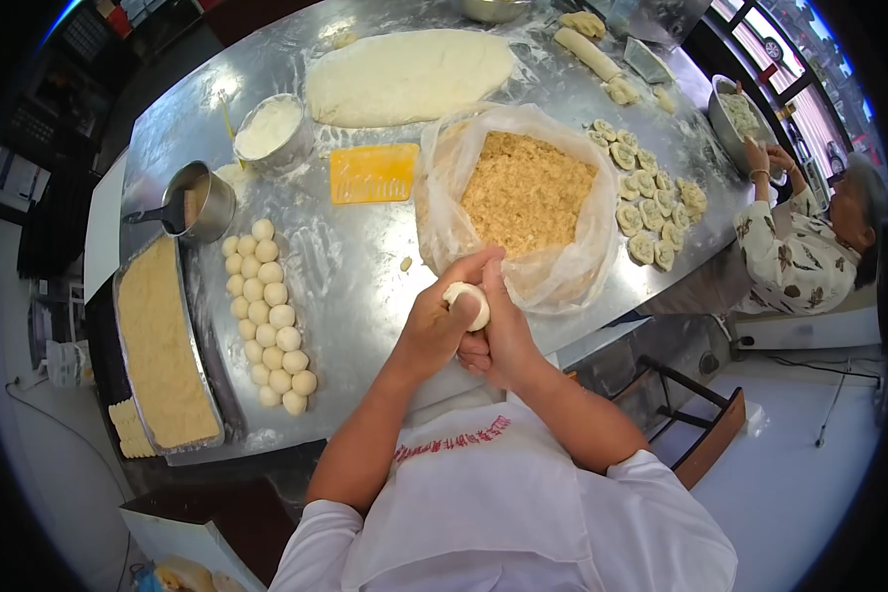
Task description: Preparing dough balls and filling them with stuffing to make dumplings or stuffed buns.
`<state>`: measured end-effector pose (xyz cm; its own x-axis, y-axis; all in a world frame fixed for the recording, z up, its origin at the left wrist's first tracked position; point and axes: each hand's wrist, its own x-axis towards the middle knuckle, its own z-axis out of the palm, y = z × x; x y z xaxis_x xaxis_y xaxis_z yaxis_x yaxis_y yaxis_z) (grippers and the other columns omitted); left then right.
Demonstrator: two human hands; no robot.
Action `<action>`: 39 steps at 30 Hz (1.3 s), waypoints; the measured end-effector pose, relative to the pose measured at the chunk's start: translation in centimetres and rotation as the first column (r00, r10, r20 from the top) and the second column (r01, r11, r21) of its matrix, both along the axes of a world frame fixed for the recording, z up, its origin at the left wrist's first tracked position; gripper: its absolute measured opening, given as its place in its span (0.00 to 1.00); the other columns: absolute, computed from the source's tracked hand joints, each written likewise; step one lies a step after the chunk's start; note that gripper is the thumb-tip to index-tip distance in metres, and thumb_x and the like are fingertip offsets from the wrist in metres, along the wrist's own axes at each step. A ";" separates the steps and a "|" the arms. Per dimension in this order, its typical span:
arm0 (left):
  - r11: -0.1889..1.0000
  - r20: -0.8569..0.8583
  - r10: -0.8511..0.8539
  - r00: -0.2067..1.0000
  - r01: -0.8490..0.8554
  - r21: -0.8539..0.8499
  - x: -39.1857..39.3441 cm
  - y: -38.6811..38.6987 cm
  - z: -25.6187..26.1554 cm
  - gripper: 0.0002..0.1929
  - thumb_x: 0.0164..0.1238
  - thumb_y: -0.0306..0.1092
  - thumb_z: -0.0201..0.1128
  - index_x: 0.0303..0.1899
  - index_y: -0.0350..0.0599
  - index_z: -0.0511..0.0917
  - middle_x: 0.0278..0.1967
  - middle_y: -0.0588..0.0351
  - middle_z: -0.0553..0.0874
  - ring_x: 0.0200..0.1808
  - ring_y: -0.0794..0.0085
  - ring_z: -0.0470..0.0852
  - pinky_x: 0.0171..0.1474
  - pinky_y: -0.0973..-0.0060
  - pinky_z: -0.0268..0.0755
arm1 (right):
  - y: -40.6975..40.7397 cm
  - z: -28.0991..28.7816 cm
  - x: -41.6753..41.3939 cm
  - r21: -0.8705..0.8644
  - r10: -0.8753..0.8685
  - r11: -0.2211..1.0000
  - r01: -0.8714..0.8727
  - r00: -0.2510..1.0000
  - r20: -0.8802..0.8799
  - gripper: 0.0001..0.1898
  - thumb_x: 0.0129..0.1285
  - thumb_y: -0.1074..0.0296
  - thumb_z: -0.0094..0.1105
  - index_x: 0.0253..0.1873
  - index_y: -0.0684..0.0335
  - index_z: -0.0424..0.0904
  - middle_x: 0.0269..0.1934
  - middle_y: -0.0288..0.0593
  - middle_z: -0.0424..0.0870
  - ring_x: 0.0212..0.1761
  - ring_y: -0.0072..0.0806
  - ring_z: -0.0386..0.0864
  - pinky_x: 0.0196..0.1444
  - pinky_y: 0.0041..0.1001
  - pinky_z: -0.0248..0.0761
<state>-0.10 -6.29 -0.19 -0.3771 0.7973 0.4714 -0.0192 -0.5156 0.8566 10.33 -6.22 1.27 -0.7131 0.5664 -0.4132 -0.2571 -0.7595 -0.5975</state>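
Observation:
A small piece of white dough (476, 309) is cupped between my two hands, just in front of the table's near edge. My left hand (438, 318) wraps it from the left, with the thumb pressed on the dough. From the right, my right hand (505, 322) closes around it, its lower fingers curled underneath. Right beyond my fingertips sits a clear plastic bag (444, 177), open at the top and full of crumbly tan filling (529, 192). Rows of round dough balls (270, 314) lie on the metal table (355, 296) to the left.
A yellow scraper (374, 174), a flour bowl (270, 129) and a pot with a brush (206, 200) stand behind. A large dough sheet (411, 78) lies at the back. Left is a crumb-filled tray (166, 348). Rolled dough pieces (647, 196) lie near a person (799, 244) at a bowl (740, 111).

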 end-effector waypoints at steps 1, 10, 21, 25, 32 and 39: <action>1.000 0.001 -0.017 1.000 0.017 -0.005 -1.0 -0.3 0.8 0.31 0.88 0.60 0.49 0.54 0.37 0.88 0.21 0.55 0.85 0.14 0.81 0.76 0.15 0.79 0.66 | -0.2 0.7 -0.6 -0.005 -0.017 1.000 0.017 1.000 0.001 0.38 0.80 0.25 0.30 0.55 0.57 0.75 0.25 0.34 0.76 0.20 0.20 0.73 0.19 0.23 0.68; 0.789 0.251 -0.223 0.942 0.325 -0.521 -3.9 -2.6 2.9 0.23 0.87 0.50 0.56 0.56 0.37 0.87 0.44 0.54 0.91 0.44 0.77 0.86 0.51 0.76 0.79 | 0.4 1.6 -1.2 0.215 -0.121 0.974 0.076 0.972 0.203 0.39 0.81 0.27 0.30 0.54 0.59 0.81 0.27 0.35 0.75 0.22 0.20 0.74 0.24 0.21 0.70; 0.617 -0.158 -0.541 0.826 0.262 -0.742 -1.5 -7.0 6.0 0.32 0.64 0.22 0.69 0.69 0.37 0.66 0.60 0.40 0.76 0.57 0.52 0.85 0.63 0.58 0.76 | 3.3 1.9 -0.5 0.920 -0.471 0.323 -0.222 0.806 0.360 0.29 0.88 0.49 0.28 0.73 0.62 0.74 0.78 0.53 0.64 0.80 0.46 0.61 0.80 0.37 0.56; 0.769 -0.441 -0.531 0.723 0.193 -0.610 -3.0 -6.7 2.9 0.40 0.60 0.23 0.72 0.72 0.31 0.60 0.66 0.37 0.74 0.60 0.42 0.83 0.58 0.55 0.79 | 0.6 2.1 -1.7 0.970 -0.537 0.077 -0.232 0.810 0.237 0.24 0.84 0.57 0.40 0.72 0.61 0.77 0.76 0.55 0.68 0.79 0.53 0.61 0.81 0.47 0.50; 0.890 -0.522 -0.374 0.767 0.137 -0.436 -2.4 -6.5 2.7 0.31 0.60 0.25 0.69 0.67 0.31 0.70 0.68 0.33 0.75 0.65 0.34 0.77 0.62 0.51 0.76 | 2.3 2.4 -1.9 0.968 -0.603 0.217 -0.124 0.763 0.233 0.34 0.85 0.39 0.31 0.69 0.60 0.80 0.77 0.56 0.66 0.81 0.55 0.56 0.82 0.49 0.44; 0.797 -0.513 -0.466 0.721 0.090 -0.597 -2.4 -6.0 3.7 0.32 0.62 0.26 0.70 0.69 0.35 0.70 0.68 0.32 0.75 0.65 0.34 0.76 0.64 0.54 0.75 | 3.4 0.2 -1.5 0.956 -0.687 0.272 -0.106 0.674 0.270 0.37 0.83 0.33 0.29 0.70 0.55 0.81 0.78 0.53 0.67 0.84 0.54 0.53 0.82 0.55 0.40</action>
<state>-2.49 -12.31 3.48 0.1241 0.9922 0.0082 0.5282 -0.0730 0.8460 8.82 -2.85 1.52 -0.2389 0.9225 0.3032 0.3441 0.3724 -0.8619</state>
